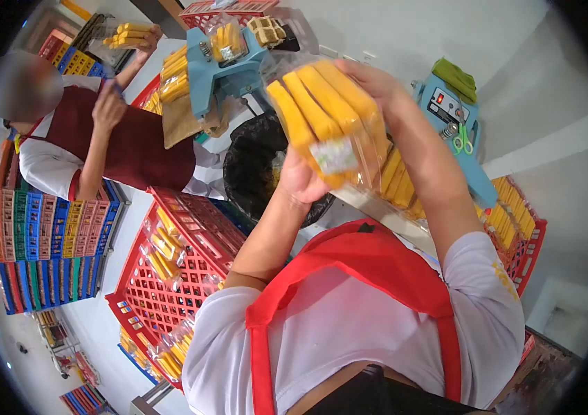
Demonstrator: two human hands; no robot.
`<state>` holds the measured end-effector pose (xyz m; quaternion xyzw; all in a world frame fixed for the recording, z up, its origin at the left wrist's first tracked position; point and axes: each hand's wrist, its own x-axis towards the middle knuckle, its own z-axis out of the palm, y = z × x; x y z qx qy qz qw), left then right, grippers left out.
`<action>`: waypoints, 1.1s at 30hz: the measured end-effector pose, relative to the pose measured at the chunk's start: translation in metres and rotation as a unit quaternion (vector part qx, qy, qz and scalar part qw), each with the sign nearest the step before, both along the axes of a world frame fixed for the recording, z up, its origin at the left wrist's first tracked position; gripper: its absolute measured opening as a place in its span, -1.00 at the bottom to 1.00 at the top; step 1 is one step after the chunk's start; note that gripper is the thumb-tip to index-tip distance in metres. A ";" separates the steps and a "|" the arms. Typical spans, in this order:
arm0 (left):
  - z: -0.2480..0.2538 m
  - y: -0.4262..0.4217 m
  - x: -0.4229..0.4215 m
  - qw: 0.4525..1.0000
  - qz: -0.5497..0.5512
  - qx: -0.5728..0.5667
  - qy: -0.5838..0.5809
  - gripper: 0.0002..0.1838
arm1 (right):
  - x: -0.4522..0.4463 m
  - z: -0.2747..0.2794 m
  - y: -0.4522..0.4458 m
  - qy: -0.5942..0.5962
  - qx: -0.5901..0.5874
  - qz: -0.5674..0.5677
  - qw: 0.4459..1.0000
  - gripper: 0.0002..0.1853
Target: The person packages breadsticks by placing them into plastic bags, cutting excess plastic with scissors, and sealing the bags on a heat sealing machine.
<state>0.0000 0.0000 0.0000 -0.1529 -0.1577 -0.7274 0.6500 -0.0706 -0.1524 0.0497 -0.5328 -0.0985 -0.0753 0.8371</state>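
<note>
A clear plastic pack of thick yellow sticks (325, 104), with a small printed label at its lower end, is held up in front of me. My left hand (302, 178) supports its lower end, palm turned up and fingers partly hidden behind it. Gripping the upper right side is my right hand (370, 86), its fingertips out of sight behind the pack. Beneath my right forearm lie more yellow sticks (397, 181). Close to that forearm stands a blue sealing machine (472, 162) with green-handled scissors (463, 142) and a green cloth (454, 81) on it.
A black-lined bin (244, 162) stands beyond my left forearm. Red crates (143, 287) with yellow packs flank me, including a right-hand crate (532, 254). Across from me, a co-worker in a maroon apron (134, 145) holds another pack (128, 36) beside a second blue machine (200, 76).
</note>
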 end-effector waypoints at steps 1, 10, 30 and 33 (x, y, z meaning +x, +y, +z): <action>0.004 -0.001 0.006 0.998 0.013 0.027 -0.050 -0.37 | 0.005 -0.004 0.002 0.062 0.112 -0.043 0.991 -0.33; 0.024 0.017 0.018 0.987 0.067 0.108 -0.095 -0.52 | 0.017 0.018 0.017 0.017 0.179 -0.088 0.980 -0.41; 0.009 0.035 0.006 0.956 0.027 0.292 0.010 -0.52 | 0.020 -0.058 0.054 -0.032 0.300 -0.074 0.951 -0.66; 0.003 0.032 0.008 0.967 -0.013 0.255 0.023 -0.57 | 0.024 -0.072 0.033 -0.021 0.353 0.010 0.935 -0.61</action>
